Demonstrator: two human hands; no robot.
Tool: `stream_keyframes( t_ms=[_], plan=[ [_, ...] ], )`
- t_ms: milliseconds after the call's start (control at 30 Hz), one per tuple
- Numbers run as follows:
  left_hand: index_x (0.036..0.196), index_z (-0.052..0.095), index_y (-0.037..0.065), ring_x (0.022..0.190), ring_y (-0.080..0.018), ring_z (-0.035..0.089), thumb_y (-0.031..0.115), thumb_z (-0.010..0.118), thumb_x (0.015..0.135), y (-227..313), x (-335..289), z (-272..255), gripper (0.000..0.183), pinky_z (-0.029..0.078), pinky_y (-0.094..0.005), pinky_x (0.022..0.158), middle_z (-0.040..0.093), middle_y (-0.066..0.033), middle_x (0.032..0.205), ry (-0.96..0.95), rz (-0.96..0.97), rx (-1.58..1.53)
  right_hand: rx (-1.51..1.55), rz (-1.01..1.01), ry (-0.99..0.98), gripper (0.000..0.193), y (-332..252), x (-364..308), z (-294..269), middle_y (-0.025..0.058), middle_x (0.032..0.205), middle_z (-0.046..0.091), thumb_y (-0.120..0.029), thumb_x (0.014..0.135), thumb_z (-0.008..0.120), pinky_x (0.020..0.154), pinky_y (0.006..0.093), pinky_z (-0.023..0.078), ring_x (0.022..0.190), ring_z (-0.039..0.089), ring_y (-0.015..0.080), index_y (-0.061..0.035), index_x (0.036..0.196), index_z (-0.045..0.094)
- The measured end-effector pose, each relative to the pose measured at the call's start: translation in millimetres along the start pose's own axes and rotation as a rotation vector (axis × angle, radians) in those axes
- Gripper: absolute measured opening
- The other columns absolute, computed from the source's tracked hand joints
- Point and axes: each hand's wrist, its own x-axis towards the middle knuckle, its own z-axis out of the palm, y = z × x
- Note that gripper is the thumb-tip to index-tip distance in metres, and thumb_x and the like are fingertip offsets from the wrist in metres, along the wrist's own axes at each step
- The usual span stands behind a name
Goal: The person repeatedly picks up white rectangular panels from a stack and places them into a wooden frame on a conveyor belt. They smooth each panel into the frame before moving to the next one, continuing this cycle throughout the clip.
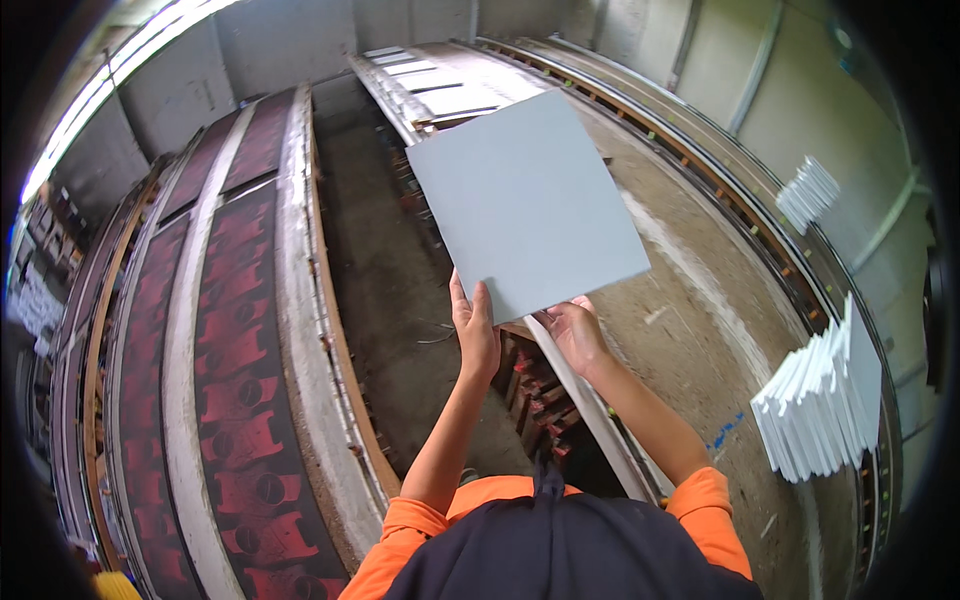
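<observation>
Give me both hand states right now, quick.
Left hand: closed on the lower edge of the grey square tile.
Right hand: closed on the same tile's lower edge.

Below me runs a dirty concrete floor, with long rows of dark red moulds on my left. To my right, white tiles stand stacked on edge along a metal track. Grey walls close the room, daylight striping the upper left.

white tile stacks, red moulded conveyor, dusty concrete floor
</observation>
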Motion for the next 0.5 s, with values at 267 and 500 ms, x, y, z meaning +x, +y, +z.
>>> stream_keyframes(
  t_ms=[267,500],
  plan=[
    [0.136,0.02,0.004,0.111,-0.014,0.045,0.01,0.04,0.093,23,82,-68,0.047,0.04,-0.0281,0.091,0.042,-0.0086,0.125,0.072,0.152,0.305,0.158,-0.012,-0.1,0.028,9,102,28,0.0127,0.102,0.056,-0.021,0.089,0.038,0.091,0.0375,0.045,0.098,0.054,0.0231,0.0006,0.103,0.051],
    [0.135,0.023,0.001,0.116,-0.0137,0.037,0.013,0.043,0.093,8,174,-71,0.049,0.03,-0.0273,0.098,0.038,-0.0081,0.129,0.016,0.033,0.308,0.179,-0.137,-0.067,0.039,-7,192,16,0.0091,0.098,0.058,-0.032,0.091,0.032,0.073,0.0302,0.05,0.087,0.057,0.018,-0.0012,0.108,0.05]
  ],
)
